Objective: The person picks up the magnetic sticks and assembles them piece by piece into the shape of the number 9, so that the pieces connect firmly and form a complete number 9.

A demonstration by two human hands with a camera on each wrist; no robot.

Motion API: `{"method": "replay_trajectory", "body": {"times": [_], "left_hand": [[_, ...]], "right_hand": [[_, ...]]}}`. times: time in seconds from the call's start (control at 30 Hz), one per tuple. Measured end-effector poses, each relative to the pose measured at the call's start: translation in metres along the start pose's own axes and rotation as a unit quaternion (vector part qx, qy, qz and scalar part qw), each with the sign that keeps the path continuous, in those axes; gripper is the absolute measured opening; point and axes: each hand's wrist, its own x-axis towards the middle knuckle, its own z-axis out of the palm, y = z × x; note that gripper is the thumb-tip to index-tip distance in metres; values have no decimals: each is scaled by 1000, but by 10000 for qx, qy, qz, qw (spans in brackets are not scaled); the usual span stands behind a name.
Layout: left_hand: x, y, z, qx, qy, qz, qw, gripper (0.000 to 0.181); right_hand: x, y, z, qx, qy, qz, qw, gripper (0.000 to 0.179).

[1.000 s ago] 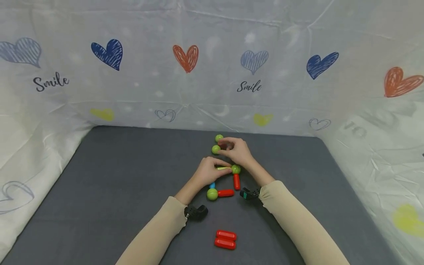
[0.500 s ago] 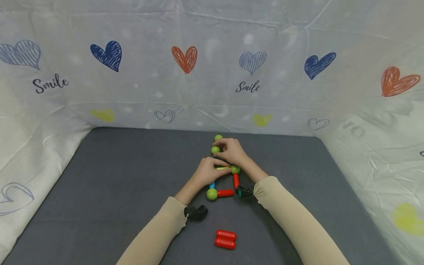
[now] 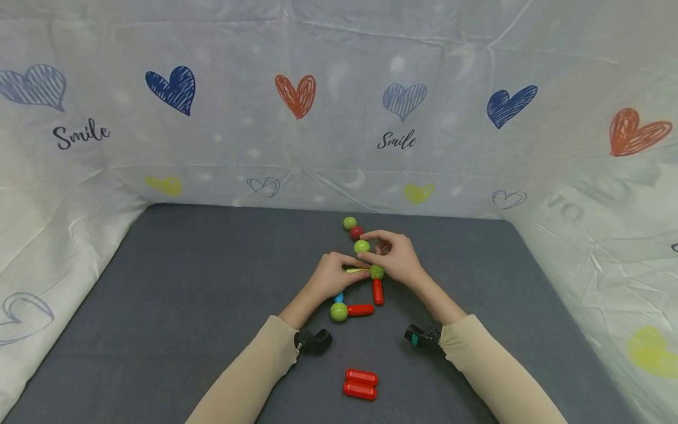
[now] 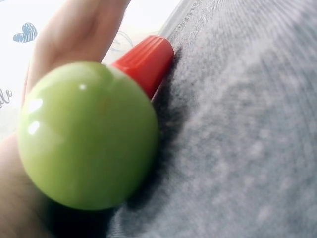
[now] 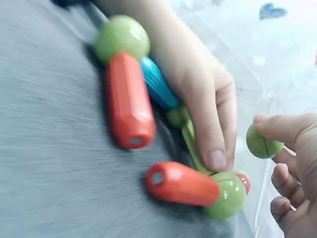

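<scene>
My left hand (image 3: pixel 329 275) pinches a yellow-green rod (image 5: pixel 191 143) on the table, its fingertips beside a green ball (image 3: pixel 376 272) at the rod's right end. A red rod (image 5: pixel 183 183) sticks out from that ball. At the rod's other end, a blue rod (image 5: pixel 159 84) leads to a nearer green ball (image 4: pixel 89 136), which carries another red rod (image 3: pixel 361 310). These pieces form a frame with a gap between the two red rods. Between thumb and fingers, my right hand (image 3: pixel 394 256) holds a loose green ball (image 5: pixel 263 143), just beyond the frame.
Behind the held ball are a red ball (image 3: pixel 356 233) and another green ball (image 3: pixel 349 223). Two loose red rods (image 3: pixel 361 384) lie side by side nearer me. The dark grey table (image 3: pixel 185 306) ends at a white sheet (image 3: pixel 339 147) printed with hearts.
My right hand has taken hold of the green ball and brought it to the right and towards me. The red ball behind now shows. My left hand has stayed in place.
</scene>
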Motion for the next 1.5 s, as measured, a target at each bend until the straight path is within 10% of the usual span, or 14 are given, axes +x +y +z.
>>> {"method": "replay_trajectory", "body": {"times": [0.63, 1.27, 1.37, 1.5], "left_hand": [[-5, -2, 4, 93, 97, -210, 9997, 21], [-3, 2, 4, -117, -22, -191, 9997, 24], [-5, 3, 2, -178, 344, -232, 9990, 33], [-14, 13, -3, 243, 1670, -115, 9856, 41]], "right_hand": [[-123, 11, 9, 602, 1, -530, 9968, 30], [-123, 13, 10, -179, 131, -418, 9989, 37], [-122, 12, 10, -182, 133, -445, 9988, 36], [-120, 13, 11, -192, 150, -489, 9985, 35]]}}
